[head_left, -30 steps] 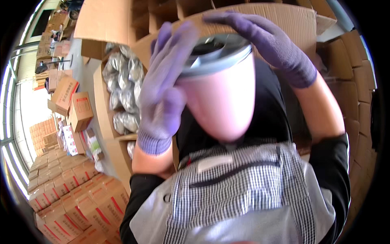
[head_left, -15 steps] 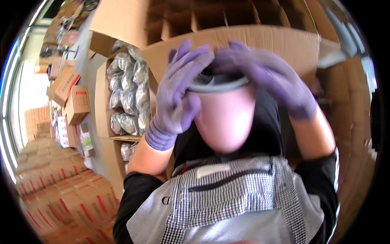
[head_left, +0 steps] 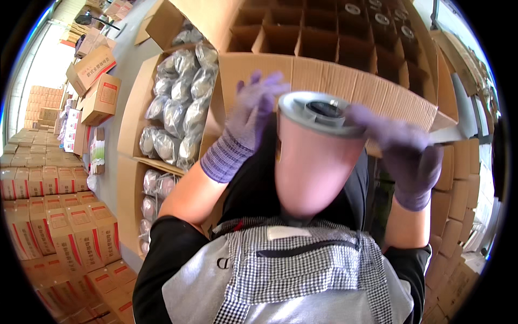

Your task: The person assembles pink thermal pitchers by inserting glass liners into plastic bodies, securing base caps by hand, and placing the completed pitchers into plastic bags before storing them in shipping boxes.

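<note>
A pink tapered vessel (head_left: 318, 167) stands in front of my lap, its wide end up. A grey round lid (head_left: 295, 110) with a black ring at its centre sits on top. My left hand (head_left: 252, 108), in a purple glove, is raised just left of the lid, open, fingers stretched and apart from the vessel. On the right side, my gloved right hand (head_left: 407, 143) has its fingers extended to the lid's edge and its thumb spread away. Those fingertips are blurred, so whether they touch the lid is hard to tell.
Ahead is a large carton (head_left: 334, 73) with cardboard dividers; several round-topped items show in its far right cells. An open box (head_left: 141, 108) of plastic-wrapped items stands on the left, above another (head_left: 129, 210). Stacked cartons (head_left: 81, 232) line the left, more (head_left: 458, 189) the right.
Both hands have moved apart from the top of the vessel, uncovering the lid. The left went slightly left, the right outward and down. The view has shifted, showing more of the divided carton.
</note>
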`<state>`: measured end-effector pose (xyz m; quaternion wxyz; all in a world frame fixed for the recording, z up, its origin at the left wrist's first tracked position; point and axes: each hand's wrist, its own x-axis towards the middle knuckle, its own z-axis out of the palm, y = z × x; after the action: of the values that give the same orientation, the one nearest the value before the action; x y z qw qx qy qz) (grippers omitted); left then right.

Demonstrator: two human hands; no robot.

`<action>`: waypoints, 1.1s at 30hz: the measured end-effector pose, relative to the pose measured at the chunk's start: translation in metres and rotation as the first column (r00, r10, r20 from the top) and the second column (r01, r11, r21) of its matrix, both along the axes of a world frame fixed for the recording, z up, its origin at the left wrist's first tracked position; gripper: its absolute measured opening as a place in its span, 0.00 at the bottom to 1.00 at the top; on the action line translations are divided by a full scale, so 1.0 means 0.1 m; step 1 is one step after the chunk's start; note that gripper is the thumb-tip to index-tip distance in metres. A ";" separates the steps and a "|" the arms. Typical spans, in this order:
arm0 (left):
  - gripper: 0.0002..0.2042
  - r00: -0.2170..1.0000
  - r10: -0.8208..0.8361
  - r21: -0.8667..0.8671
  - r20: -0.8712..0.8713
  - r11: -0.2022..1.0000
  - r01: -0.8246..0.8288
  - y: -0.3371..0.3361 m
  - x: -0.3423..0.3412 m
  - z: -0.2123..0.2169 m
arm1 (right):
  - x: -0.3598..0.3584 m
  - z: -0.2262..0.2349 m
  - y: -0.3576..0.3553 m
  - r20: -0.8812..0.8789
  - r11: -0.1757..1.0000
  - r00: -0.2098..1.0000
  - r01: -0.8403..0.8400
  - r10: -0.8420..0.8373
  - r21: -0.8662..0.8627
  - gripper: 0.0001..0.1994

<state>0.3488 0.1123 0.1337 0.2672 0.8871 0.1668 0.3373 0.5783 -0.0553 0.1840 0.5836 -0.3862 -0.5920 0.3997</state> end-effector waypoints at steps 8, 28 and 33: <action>0.38 0.997 -0.030 0.037 0.073 0.999 0.027 -0.10 0.11 -0.03 | 0.18 -0.41 0.15 -0.030 0.987 0.987 0.154 -0.156 -0.050 0.33; 0.35 0.993 -0.119 0.052 0.025 0.992 0.118 -0.18 0.11 0.07 | 0.00 -0.61 -0.04 -0.026 0.978 0.979 0.204 -0.203 0.035 0.26; 0.36 0.989 -0.119 0.241 -0.088 0.961 0.137 -0.35 0.19 0.48 | 0.12 -0.89 0.15 -0.407 0.958 0.867 0.261 -0.288 -0.121 0.25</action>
<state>0.3680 0.0775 0.1818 0.1699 0.9341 0.0754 0.3049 0.5905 -0.0402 0.0951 0.7359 -0.3891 -0.3789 0.4044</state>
